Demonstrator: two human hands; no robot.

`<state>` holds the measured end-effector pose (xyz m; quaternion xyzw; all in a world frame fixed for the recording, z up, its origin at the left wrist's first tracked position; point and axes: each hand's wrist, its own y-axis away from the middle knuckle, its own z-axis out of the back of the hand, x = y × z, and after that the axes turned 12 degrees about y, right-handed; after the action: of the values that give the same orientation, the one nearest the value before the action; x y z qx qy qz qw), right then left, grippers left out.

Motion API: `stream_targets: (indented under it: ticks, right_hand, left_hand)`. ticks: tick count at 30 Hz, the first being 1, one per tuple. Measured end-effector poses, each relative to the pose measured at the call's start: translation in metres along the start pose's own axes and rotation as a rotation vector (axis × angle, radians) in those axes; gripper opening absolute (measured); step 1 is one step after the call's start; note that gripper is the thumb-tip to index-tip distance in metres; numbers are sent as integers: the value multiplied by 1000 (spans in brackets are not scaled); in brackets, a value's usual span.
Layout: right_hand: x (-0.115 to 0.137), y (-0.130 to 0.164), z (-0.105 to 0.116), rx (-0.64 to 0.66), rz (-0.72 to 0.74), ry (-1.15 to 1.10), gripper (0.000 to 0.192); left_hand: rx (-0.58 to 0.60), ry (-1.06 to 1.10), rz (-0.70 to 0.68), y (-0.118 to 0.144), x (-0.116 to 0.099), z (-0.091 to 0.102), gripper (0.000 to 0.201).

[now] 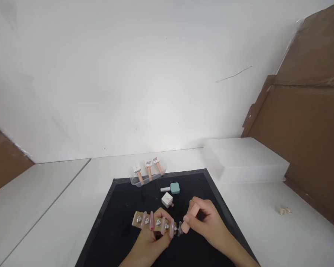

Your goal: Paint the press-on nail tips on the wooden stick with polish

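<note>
A white desk [267,230] carries a black mat [119,226] at its near edge. On the mat's near half, the left hand [151,241] pinches a tan holder strip [153,221] bearing long pale-pink nail tips. The right hand [207,218] pinches a peach brush cap [189,217] touching the clear tip at the strip's right end; the bristles are too small to make out.

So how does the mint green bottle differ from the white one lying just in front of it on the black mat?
The mint green bottle has a rounded body and a pale, silvery cap pointing left; the white bottle is squarer, and its darker neck points right. The mint green bottle lies farther from the hands, while the white bottle lies nearer the left hand. Both are small, lie on their sides on the black mat, and touch neither hand.
</note>
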<state>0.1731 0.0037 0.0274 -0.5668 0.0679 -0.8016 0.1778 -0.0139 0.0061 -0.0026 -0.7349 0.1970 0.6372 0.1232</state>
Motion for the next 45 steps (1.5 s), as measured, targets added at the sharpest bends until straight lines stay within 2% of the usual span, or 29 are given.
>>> stream_targets:
  ticks: [10,15,18,22,26,29,36,41,45]
  right_hand:
    - [-4,-1,-1,-79,9,151,30]
    - [-4,-2,-1,-197,17,218,30]
    - [-3,-1,-1,-262,23,176,31]
    - [-1,1,-2,-145,43,126,33]
    - [-1,1,-3,-30,63,170,34]
    - [-3,-1,-4,-35,83,231,33]
    - [-6,0,-3,-141,61,311,33]
    - [-4,0,-1,-162,3,129,28]
    - [-2,-1,3,-29,-103,-159,18]
  left_hand:
    - [-11,-135,2,0,-8,-4,7]
    - [-29,-186,-8,2,-9,-2,6]
    - [-24,-196,-13,1,-7,-1,7]
    - [-39,-191,-34,1,-4,0,11]
    - [-60,-205,-25,2,-5,-2,13]
    - [-58,-214,-27,2,-9,-4,11]
    - [-54,-236,-41,1,-12,-4,2]
    - [-32,-215,-34,3,-11,-4,7]
    - [-27,-165,-24,2,-7,-3,13]
